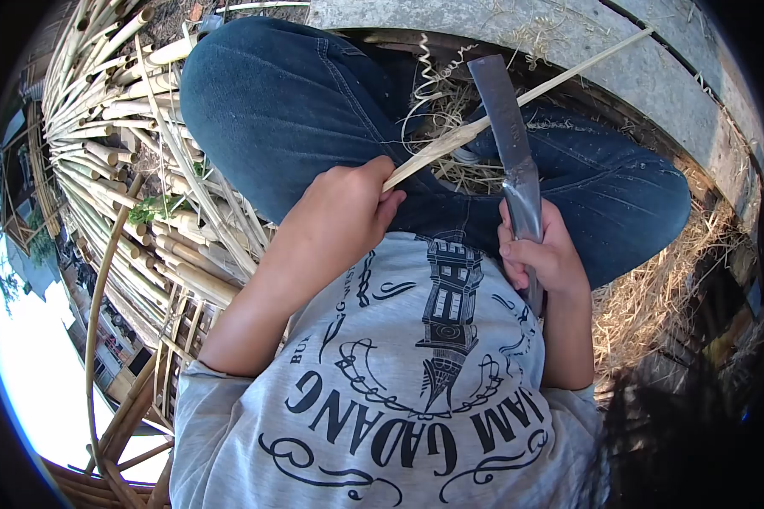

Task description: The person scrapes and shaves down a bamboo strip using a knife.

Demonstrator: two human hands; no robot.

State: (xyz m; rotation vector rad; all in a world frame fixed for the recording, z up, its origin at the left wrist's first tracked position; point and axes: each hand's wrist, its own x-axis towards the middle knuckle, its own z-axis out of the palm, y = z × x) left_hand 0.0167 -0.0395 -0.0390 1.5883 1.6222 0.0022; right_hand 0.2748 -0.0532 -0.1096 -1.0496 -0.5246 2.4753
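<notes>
My left hand (348, 199) is closed round the near end of a pale bamboo strip (560, 80), which slants up and to the right over my crossed legs. My right hand (539, 246) grips the metal handle of a long dark blade (499, 110). The blade points away from me and crosses the strip near its middle; whether they touch is unclear. Between the hands the strip looks wider and roughly split. Thin curled shavings (454, 106) lie just beyond it, between my legs.
Many cut bamboo poles (102, 182) are piled at the left. Grey concrete slabs (654, 93) lie ahead and to the right, with a few curls on them. A heap of shavings (654, 314) is beside my right leg. Upright bamboo poles (98, 339) stand at the lower left.
</notes>
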